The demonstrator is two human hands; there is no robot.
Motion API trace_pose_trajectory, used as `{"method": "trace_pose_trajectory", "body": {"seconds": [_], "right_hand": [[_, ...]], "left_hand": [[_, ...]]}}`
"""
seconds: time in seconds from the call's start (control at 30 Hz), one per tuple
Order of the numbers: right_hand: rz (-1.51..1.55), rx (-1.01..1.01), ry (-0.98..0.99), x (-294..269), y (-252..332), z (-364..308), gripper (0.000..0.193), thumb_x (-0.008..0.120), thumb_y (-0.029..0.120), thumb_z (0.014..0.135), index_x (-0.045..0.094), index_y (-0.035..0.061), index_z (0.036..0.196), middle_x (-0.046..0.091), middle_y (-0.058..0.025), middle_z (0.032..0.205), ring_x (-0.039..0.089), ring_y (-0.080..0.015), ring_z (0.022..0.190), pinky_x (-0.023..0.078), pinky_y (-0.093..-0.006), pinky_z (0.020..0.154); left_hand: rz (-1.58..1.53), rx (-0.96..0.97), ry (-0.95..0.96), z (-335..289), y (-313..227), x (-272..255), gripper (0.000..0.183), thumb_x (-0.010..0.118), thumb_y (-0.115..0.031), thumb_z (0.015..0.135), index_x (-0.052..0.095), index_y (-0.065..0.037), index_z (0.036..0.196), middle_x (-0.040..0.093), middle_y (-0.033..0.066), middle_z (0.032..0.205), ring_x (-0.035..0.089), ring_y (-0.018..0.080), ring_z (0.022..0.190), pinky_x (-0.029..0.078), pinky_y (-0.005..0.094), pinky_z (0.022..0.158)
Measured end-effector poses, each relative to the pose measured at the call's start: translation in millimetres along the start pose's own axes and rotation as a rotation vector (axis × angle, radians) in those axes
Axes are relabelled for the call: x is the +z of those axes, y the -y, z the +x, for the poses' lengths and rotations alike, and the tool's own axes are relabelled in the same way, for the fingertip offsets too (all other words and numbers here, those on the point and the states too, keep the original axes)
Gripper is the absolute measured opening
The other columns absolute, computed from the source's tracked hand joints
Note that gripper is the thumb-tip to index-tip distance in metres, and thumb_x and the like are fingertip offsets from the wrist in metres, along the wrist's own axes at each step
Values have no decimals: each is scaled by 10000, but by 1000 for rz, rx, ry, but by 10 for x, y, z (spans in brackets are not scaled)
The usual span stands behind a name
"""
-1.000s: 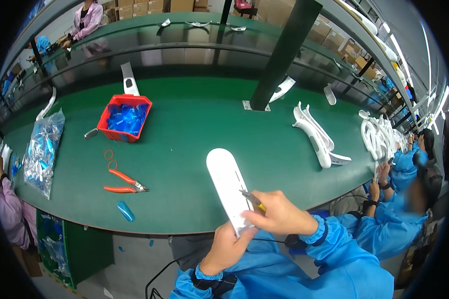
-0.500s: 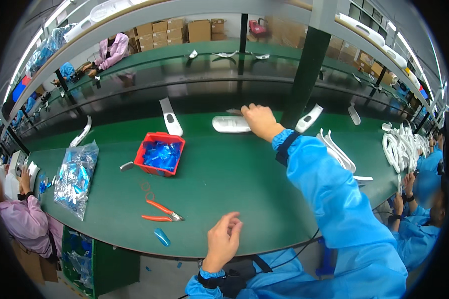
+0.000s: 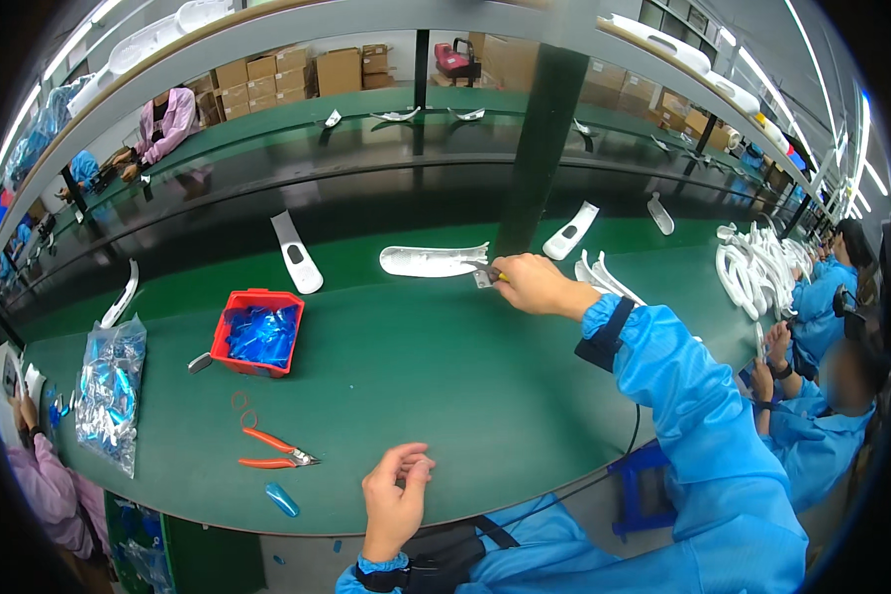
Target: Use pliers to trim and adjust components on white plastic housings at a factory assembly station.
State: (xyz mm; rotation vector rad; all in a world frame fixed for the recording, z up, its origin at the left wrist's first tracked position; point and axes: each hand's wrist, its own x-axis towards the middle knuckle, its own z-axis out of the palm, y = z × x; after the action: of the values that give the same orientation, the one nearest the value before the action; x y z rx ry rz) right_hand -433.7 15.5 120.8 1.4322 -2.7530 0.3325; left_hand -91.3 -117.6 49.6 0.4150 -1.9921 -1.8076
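Observation:
Near the far edge of the green table, my right hand [image 3: 537, 287] is closed on a small tool [image 3: 496, 273] with a dark tip and a bit of yellow; its exact kind is hidden by my fingers. The tip lies at the right end of a long white plastic shell [image 3: 431, 261], beside a small pale piece [image 3: 481, 280]. My left hand [image 3: 396, 495] hovers over the near edge with loosely curled fingers and nothing in it. To its left lie orange-handled side cutters [image 3: 279, 451] and a glossy blue oval piece [image 3: 282, 499].
A red bin [image 3: 297, 342] holds blue pieces, with a bag [image 3: 111, 396] of similar parts to its left. White shells [image 3: 295, 259] lie along the back. White curved parts [image 3: 757, 267] are heaped right, near a blue-sleeved co-worker [image 3: 812, 416]. A green post [image 3: 540, 148] stands behind my right hand.
The view has swung right, shifting the scene left. My right hand has come lower at the shell's right end, and the tool tip now shows there. My left hand stays near the table's edge.

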Motion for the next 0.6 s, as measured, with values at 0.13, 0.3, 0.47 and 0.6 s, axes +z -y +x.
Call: {"method": "trace_pose_trajectory", "body": {"seconds": [0.13, 0.3, 0.47, 0.6], "right_hand": [[8, 1, 53, 361, 129, 209, 253, 584, 169, 866, 628, -5, 1044, 672, -232, 986, 638, -404, 991, 510, -475, 878], [-103, 52, 45, 359, 121, 302, 260, 579, 178, 876, 622, -17, 1042, 669, -234, 1011, 636, -397, 1007, 513, -467, 887], [227, -201, -49, -125, 329, -266, 210, 631, 186, 859, 629, -6, 942, 663, -235, 845, 655, -412, 817, 521, -477, 742], [180, 3, -189, -499, -227, -755, 183, 638, 176, 851, 625, 3, 909, 656, -218, 767, 658, -400, 737, 525, -484, 679]], "left_hand": [[-35, -22, -17, -21, 36, 0, 194, 601, -54, 930, 613, 59, 1087, 676, 102, 851, 627, 130, 737, 520, 259, 694], [-51, -18, -7, -38, -9, 108, 182, 585, -51, 944, 606, 61, 1086, 672, 104, 860, 622, 128, 748, 519, 261, 695], [-50, -23, -39, -120, 2, 21, 183, 582, -47, 932, 612, 67, 1072, 682, 116, 854, 644, 147, 750, 538, 273, 696], [-31, -20, -22, -48, 62, 67, 174, 589, -62, 926, 627, 58, 1047, 690, 117, 831, 658, 160, 729, 550, 285, 680]]}}
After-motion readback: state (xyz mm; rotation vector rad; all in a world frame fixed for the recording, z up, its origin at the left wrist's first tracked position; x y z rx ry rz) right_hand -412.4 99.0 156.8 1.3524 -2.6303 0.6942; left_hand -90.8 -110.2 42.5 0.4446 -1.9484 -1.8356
